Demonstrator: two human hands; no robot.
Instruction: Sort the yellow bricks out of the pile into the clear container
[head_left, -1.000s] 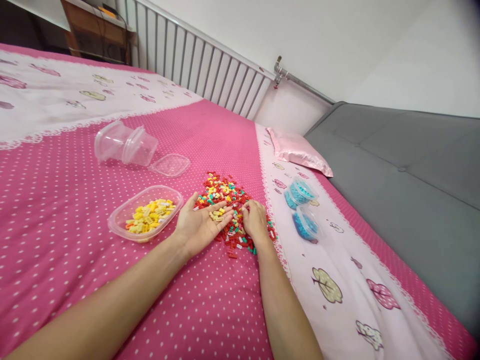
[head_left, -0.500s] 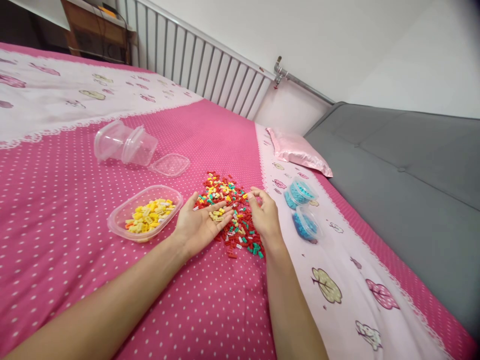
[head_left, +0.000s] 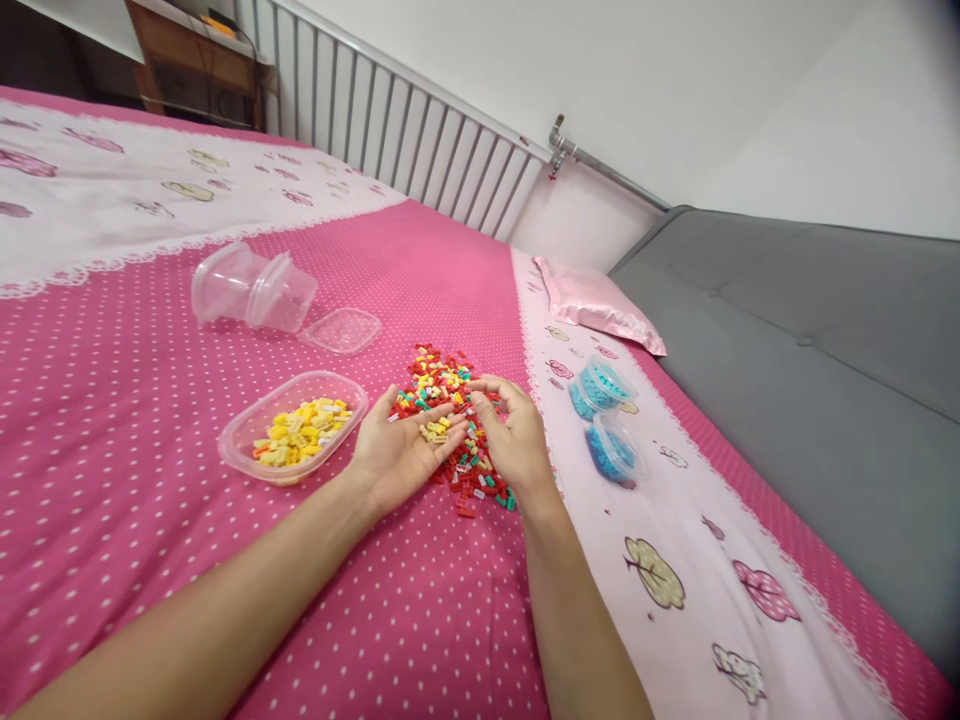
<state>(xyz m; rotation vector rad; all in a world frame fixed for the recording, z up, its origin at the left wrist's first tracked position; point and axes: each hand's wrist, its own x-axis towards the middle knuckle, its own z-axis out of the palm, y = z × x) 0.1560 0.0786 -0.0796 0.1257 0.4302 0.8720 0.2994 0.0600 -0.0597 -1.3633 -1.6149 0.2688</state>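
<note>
My left hand is palm up with its fingers stretched out, holding a few small yellow toy bricks on the fingers. Close to its right, my right hand has thumb and forefinger brought together in a pinch. Whatever is between those fingertips is too small to make out. Beneath and behind both hands spreads a pile of small toy bricks, mostly red with yellow, green and white ones mixed in; the hands cover part of it. Left of my left hand stands an open clear tub with yellow bricks inside.
Stacked clear containers lie on their side at the back left, near a flat clear lid. On the right stand small tubs of blue pieces. A pink pillow rests by the grey headboard.
My right hand has moved left, closer to my left fingers. The yellow brick seen at its fingertips before no longer shows clearly. My left hand stays in place.
</note>
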